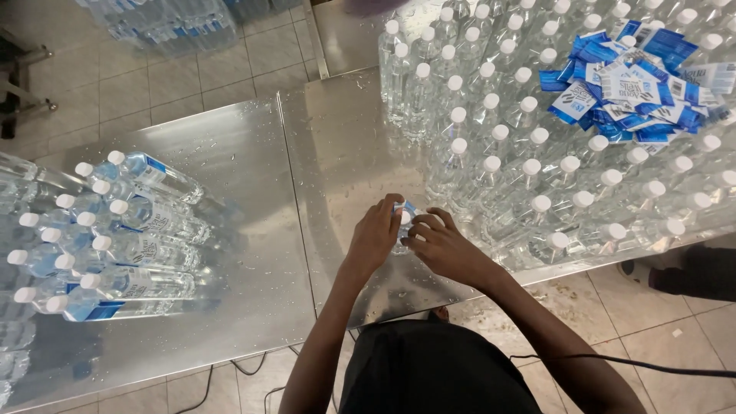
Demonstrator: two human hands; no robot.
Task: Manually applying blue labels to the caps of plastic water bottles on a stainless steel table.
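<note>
- A steel table (pixel 337 138) is spreading across the view in two joined sheets, its surface wet with droplets, and it is bearing everything else in the scene.
- A large block of upright clear bottles (pixel 529 146) with white caps is standing on the right sheet, packed cap to cap, just beside the person's hands.
- A stack of labelled bottles (pixel 115 245) is lying on its side on the left sheet, caps pointing left, well apart from the hands.
- A heap of blue and white labels (pixel 629 92) is resting on top of the upright bottles at the far right.
- The right hand (pixel 445 245) is curling around a single bottle from the right, fingers bent and closed narrowly against it.
- The left hand (pixel 376 234) is gripping the same bottle from the left, fingers folded over its upper part near the blue band.
- The single bottle (pixel 404 222) is standing on the table near the front edge, between both hands and mostly hidden by them; only its white cap and a strip of blue are showing.
</note>
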